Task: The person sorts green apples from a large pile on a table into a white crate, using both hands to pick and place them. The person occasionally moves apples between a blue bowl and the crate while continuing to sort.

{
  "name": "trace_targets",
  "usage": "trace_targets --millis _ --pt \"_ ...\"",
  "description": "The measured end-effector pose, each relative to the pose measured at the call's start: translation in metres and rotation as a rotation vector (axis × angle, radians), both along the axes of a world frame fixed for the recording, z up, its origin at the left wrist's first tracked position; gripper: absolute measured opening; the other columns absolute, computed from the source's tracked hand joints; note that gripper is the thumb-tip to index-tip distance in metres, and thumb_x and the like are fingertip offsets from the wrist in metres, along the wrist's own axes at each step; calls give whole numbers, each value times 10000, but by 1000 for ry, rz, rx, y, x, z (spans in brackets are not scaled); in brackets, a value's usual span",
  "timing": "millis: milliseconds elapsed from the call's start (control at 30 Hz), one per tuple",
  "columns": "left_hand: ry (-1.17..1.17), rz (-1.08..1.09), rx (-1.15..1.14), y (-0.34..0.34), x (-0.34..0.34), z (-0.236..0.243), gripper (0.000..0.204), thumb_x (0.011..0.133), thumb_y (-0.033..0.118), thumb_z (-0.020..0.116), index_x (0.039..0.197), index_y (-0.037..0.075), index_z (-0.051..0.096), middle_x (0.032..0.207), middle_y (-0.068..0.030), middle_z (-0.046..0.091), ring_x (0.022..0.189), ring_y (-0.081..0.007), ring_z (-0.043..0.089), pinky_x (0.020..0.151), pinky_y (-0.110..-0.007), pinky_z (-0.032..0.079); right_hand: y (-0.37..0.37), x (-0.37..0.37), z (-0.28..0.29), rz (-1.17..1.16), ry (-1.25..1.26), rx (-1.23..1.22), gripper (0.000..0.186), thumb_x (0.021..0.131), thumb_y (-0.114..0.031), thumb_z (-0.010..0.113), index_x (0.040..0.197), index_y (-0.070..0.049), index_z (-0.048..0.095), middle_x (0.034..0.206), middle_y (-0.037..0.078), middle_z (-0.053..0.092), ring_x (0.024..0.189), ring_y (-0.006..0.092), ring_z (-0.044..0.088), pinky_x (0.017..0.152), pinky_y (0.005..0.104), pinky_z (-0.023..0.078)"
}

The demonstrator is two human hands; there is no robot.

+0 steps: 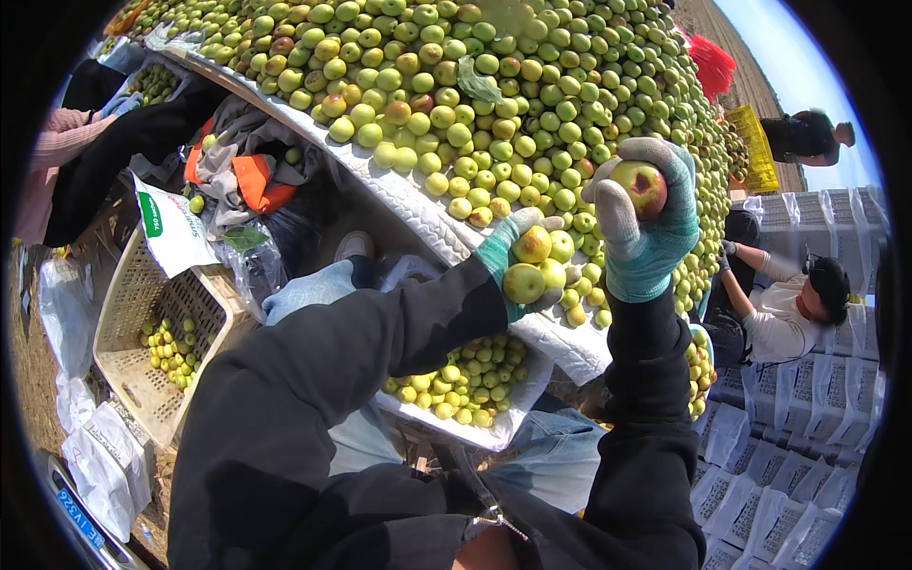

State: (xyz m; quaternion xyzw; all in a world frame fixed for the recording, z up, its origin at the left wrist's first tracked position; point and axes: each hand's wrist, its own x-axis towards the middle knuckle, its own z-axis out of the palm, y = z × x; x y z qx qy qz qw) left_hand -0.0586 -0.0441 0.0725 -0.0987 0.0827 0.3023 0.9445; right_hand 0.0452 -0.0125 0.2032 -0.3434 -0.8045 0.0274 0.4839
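Note:
My left hand (496, 249), in a teal and grey glove, cups several green jujubes (523, 283) at the edge of a big heap. Raised to its right, my right hand (660, 237) wears a matching glove. Its fingers close round one jujube (642, 189) with a reddish skin and a dark brown blemish facing up. Beneath and beyond both hands spreads the heap of jujubes (532, 104), mostly green, some blushed brown. A leaf (478, 82) lies on it. Below my left forearm, a white-lined box (508, 429) holds more jujubes.
White quilted padding (380, 180) edges the heap. At left stands a beige plastic crate (123, 332) partly filled with jujubes, near a white sack (176, 228). Stacked white crates (807, 399) stand at right, beside a person in a black cap (788, 318). A pink-sleeved person (71, 152) sits at far left.

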Motion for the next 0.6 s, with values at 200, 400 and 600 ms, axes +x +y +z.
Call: trace_targets --millis 200,400,600 --pt "200 259 94 -17 -24 -1 469 905 506 496 1254 193 485 1128 -89 551 920 -263 618 610 -406 561 -38 -149 21 557 116 -459 474 809 -249 718 1180 -21 531 798 84 613 629 136 583 600 268 506" --pt "162 149 -176 -3 -35 7 470 889 523 513 1230 201 502 1117 -72 564 899 -256 617 638 -417 551 15 -106 -20 473 -124 -707 327 814 -207 725 1099 -68 646 800 27 640 666 66 590 577 211 494" --pt "152 167 -237 6 -17 4 444 882 537 518 1206 235 500 1054 -35 562 828 -250 621 584 -382 532 178 33 -94 -676 -199 -531 383 831 -242 666 1141 -26 607 1116 163 616 1042 262 598 924 343 467"
